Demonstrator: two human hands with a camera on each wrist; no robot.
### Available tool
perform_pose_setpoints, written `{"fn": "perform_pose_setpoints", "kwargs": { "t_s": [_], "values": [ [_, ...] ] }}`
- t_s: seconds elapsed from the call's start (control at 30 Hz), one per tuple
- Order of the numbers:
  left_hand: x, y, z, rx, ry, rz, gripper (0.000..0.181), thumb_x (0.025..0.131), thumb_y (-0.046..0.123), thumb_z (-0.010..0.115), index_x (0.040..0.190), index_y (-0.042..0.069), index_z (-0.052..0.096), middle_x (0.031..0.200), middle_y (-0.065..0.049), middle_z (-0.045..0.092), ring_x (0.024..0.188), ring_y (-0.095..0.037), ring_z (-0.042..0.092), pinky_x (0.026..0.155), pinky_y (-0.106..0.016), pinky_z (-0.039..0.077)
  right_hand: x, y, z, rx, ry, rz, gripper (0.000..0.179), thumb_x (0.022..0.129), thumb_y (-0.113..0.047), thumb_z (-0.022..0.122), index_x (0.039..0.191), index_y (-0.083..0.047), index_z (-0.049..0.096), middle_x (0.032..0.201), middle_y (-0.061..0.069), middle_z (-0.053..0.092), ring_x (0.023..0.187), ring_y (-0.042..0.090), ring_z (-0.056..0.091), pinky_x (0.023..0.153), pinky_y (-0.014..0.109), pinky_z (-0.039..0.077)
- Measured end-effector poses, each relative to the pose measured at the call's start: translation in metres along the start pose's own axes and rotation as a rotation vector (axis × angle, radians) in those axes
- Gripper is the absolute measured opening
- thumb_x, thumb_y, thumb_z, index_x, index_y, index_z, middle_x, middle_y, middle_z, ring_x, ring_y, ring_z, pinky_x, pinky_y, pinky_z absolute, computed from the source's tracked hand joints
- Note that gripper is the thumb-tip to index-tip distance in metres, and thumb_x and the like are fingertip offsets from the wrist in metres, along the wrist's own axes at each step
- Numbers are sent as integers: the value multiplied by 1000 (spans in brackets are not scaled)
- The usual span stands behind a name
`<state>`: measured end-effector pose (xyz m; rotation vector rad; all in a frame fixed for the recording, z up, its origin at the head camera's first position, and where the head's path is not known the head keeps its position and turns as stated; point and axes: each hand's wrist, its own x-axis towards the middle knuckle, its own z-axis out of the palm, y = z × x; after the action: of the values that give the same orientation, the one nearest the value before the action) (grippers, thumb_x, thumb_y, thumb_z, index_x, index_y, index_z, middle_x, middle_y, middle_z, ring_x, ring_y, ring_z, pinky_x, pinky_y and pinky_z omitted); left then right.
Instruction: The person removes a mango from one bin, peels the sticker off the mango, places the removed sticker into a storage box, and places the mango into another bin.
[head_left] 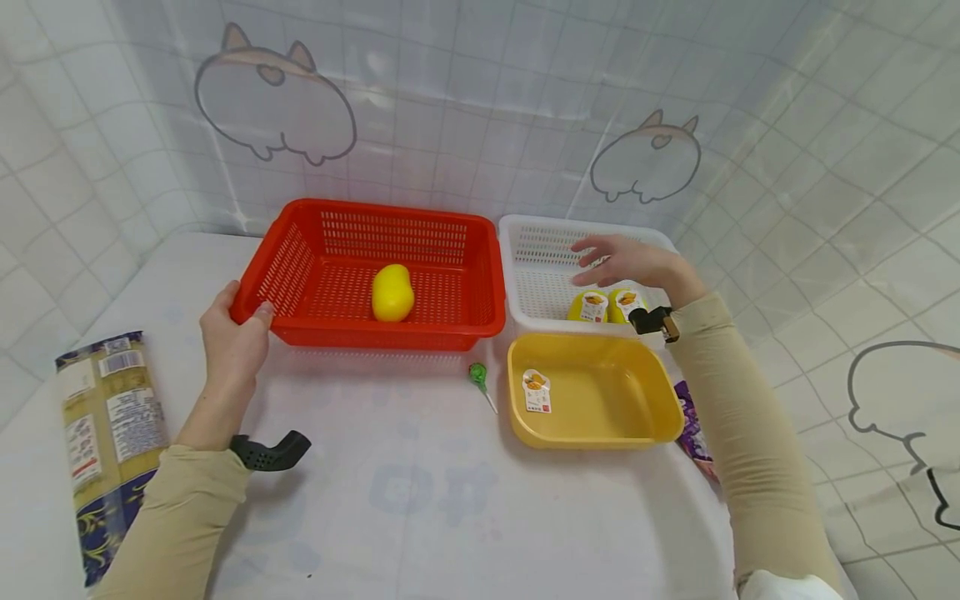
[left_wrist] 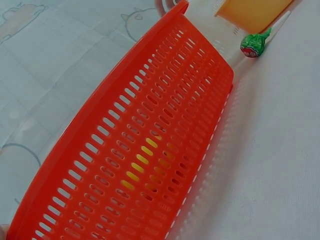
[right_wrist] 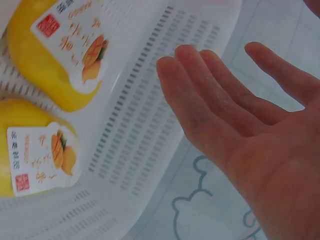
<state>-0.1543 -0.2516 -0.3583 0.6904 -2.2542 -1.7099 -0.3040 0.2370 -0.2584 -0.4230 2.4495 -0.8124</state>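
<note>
My left hand point(head_left: 236, 337) grips the near left corner of a red plastic basket point(head_left: 375, 335), thumb in front and fingers round the rim. Inside that basket lies a yellow mango point(head_left: 392, 293) without a visible label; bits of yellow show through the slots in the left wrist view. Over the white basket point(head_left: 536, 312) hovers my right hand point(head_left: 626, 260), its fingers spread and holding nothing. Below it, two yellow mangoes with printed labels point(right_wrist: 55, 55) lie side by side in the white basket, near its front wall.
A yellow tub point(head_left: 592, 400) with a mango label inside stands in front of the white basket. Left of the tub is a green-wrapped lollipop point(head_left: 478, 375). A long noodle packet point(head_left: 112, 433) lies at far left; a purple packet point(head_left: 697, 429) is partly hidden by the right sleeve.
</note>
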Motion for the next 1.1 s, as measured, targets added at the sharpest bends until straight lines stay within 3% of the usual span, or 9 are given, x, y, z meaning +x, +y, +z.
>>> {"fn": "perform_pose_setpoints", "kwargs": {
  "t_s": [0.67, 1.1],
  "values": [
    [0, 2, -1, -2, 5, 0, 64, 106, 24, 41, 162, 18, 11, 166, -4, 22, 149, -26, 30, 118, -37, 35, 21, 38, -13, -21, -86, 168, 74, 93, -24, 72, 153, -5, 33, 153, 28, 34, 131, 43, 49, 108, 55, 44],
    [0, 2, -1, -12, 2, -7, 64, 106, 23, 42, 162, 17, 12, 166, -5, 21, 149, -27, 30, 118, -37, 34, 23, 33, -15, -70, -209, 267, 78, 94, -26, 72, 153, -1, 28, 154, 32, 25, 127, 40, 54, 112, 54, 41]
  ]
}}
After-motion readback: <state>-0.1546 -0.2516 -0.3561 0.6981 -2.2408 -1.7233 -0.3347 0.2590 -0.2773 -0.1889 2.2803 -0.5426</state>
